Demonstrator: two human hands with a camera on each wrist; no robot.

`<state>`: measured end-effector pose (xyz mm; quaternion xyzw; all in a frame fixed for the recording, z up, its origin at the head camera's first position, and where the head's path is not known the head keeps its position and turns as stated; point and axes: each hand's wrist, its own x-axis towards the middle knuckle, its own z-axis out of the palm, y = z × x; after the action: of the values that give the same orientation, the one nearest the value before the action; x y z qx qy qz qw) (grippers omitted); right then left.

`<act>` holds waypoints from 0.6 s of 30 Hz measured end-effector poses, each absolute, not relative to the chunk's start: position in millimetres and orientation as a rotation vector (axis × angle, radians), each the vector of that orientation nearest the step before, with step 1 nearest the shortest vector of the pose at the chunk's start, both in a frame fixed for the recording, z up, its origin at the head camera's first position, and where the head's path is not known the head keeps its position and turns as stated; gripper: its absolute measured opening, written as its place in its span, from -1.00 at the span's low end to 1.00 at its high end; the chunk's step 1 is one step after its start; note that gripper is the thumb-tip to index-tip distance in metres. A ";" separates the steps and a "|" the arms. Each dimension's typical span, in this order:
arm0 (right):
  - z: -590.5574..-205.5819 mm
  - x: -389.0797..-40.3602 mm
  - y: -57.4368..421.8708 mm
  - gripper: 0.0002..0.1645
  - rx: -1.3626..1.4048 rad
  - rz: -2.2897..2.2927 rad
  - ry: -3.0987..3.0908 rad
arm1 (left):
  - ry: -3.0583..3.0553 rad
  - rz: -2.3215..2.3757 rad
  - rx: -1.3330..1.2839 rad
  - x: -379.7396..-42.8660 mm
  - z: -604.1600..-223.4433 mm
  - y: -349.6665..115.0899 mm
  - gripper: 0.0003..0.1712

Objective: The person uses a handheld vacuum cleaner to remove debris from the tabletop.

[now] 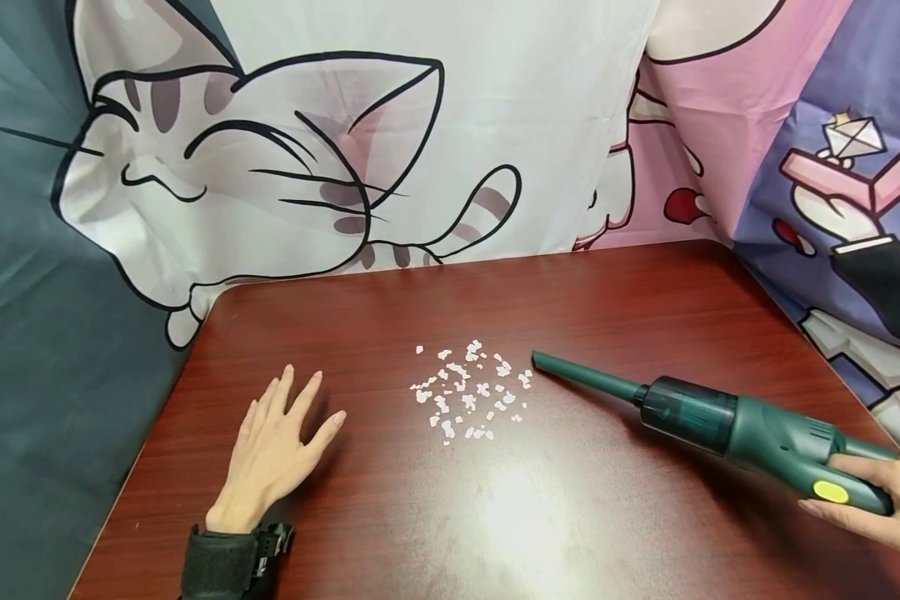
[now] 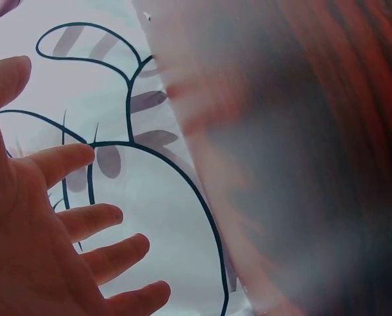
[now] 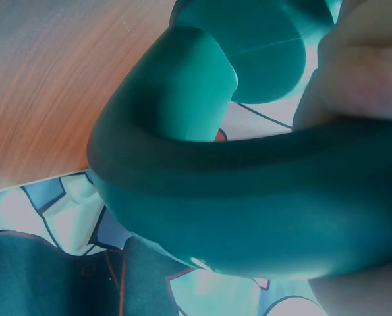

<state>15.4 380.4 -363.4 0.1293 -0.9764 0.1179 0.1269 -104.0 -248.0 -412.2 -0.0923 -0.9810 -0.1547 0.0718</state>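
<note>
A green handheld vacuum cleaner with a long narrow nozzle reaches in from the right side of the table. My right hand grips its handle at the rear, near a yellow button. The nozzle's tip is just right of a scatter of small white scraps, apart from most of them. In the right wrist view the looped handle fills the middle, with part of my hand at upper right. My left hand is palm down at the left, fingers spread, holding nothing.
The reddish-brown table has a far edge against a white cloth with a cat drawing. Pink and blue printed cloth hangs at the right. A black strap is around my left wrist.
</note>
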 end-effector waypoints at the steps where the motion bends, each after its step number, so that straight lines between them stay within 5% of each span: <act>1: -363.2 15.8 380.6 -0.50 0.372 0.346 -2.848 | -2.947 -0.466 -0.277 -104.1 -412.4 -248.0 -0.17; 18: -362.5 22.5 379.8 -0.46 0.178 0.149 -2.985 | -2.961 -0.451 -0.262 -102.5 -410.4 -248.5 -0.17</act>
<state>22.5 379.8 -362.5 0.0593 -0.9943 0.0497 0.0738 -102.5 -248.5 -410.4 -0.0871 -0.9826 -0.1496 0.0674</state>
